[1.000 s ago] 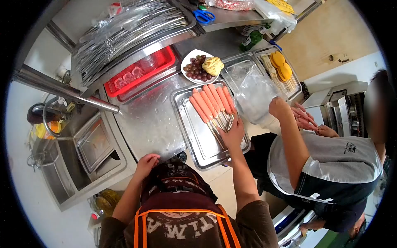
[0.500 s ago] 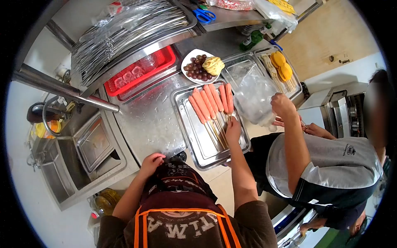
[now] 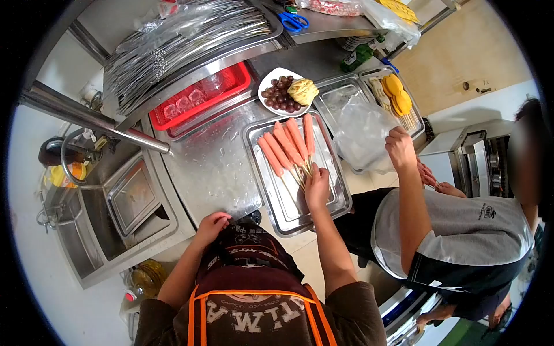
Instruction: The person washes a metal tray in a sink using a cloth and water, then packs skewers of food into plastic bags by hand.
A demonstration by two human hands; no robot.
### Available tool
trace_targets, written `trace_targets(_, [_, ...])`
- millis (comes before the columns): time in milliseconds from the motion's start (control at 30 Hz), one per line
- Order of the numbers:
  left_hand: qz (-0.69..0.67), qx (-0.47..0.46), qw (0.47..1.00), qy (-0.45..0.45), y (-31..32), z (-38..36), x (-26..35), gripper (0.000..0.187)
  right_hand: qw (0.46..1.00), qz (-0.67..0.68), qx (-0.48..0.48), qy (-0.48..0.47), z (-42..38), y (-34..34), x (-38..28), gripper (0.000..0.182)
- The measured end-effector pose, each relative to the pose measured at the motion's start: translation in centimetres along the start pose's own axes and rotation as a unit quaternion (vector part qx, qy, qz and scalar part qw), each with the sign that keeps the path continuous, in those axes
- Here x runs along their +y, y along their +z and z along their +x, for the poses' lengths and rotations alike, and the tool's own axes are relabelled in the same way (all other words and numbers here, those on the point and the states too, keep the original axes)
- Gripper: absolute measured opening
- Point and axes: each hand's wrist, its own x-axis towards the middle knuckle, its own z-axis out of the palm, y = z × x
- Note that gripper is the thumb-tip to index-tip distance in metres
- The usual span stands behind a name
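Observation:
My right hand is closed around the thin sticks of several skewered pink sausages. These fan out over a metal tray, their sausage ends pointing away from me. One more stick lies on the tray left of my fingers. My left hand hovers near the counter's front edge, its fingers loosely curled and nothing visible in them. Beyond the sausage tray stands a white plate with grapes and a yellow, scored piece of food.
On the right, a co-worker's hand holds a clear plastic bag over another tray. A farther tray carries yellow skewered pieces. A red basket holds glasses. The sink is left, and a metal shelf overhangs the counter.
My right hand has shifted left and up from the right-hand sticks, gathering several together. The sausages now sit in a tighter fan. The co-worker's plastic bag has spread and moved slightly.

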Motion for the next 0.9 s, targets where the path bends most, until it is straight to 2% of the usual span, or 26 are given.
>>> trace_targets(67, [0.013,-0.002,1.000,-0.006,-0.1,0.1,-0.1,0.019,1.000,0.006,0.012,-0.012,0.2,0.1,0.1,0.036])
trace_targets(167, [0.020,-0.001,1.000,0.019,0.5,0.2,0.3,0.020,0.999,-0.037,-0.034,0.018,0.5,-0.7,-0.9,0.052])
trace_targets(233, [-0.091,-0.042,0.994,0.052,2.7,1.7,2.3,0.028,0.994,-0.047,-0.075,0.062,0.6,-1.0,-1.6,0.063])
trace_targets(300, [-0.224,-0.116,0.966,0.048,6.3,3.8,5.9,0.040,0.989,-0.056,-0.107,0.085,0.5,-1.5,-2.5,0.073])
trace_targets(367, [-0.272,-0.136,0.951,-0.058,10.6,6.9,8.0,0.052,0.988,-0.029,-0.120,0.094,0.7,-0.8,-1.5,0.066])
trace_targets(433, [-0.289,-0.039,0.950,-0.110,14.7,11.9,5.3,0.052,0.988,0.019,-0.116,0.103,1.0,0.2,0.0,0.057])
trace_targets(467, [-0.289,-0.039,0.950,-0.111,15.4,12.9,5.4,0.052,0.980,0.067,-0.138,0.125,1.4,0.2,0.0,0.049])
trace_targets(533, [-0.376,0.051,0.922,-0.076,16.2,14.2,6.4,0.047,0.970,0.101,-0.165,0.146,1.5,0.5,0.6,0.037])
trace_targets(567, [-0.376,0.051,0.922,-0.076,16.4,14.7,6.7,0.047,0.964,0.117,-0.179,0.157,1.6,0.7,0.9,0.030])
trace_targets(600, [-0.340,0.065,0.936,-0.063,16.4,14.7,7.1,0.044,0.971,0.121,-0.166,0.120,1.4,0.8,0.9,0.028])
trace_targets(700, [-0.287,0.099,0.951,-0.053,16.5,15.6,7.9,0.035,0.990,0.077,-0.111,0.040,0.2,0.7,0.7,0.024])
trace_targets(767, [-0.301,0.105,0.947,0.031,16.5,16.6,7.7,0.033,0.995,0.042,-0.089,0.023,-0.6,0.3,0.3,0.029])
trace_targets(900, [-0.212,0.115,0.970,0.029,16.0,17.9,7.8,0.037,0.996,0.013,-0.088,0.003,-1.5,0.1,0.0,0.036])
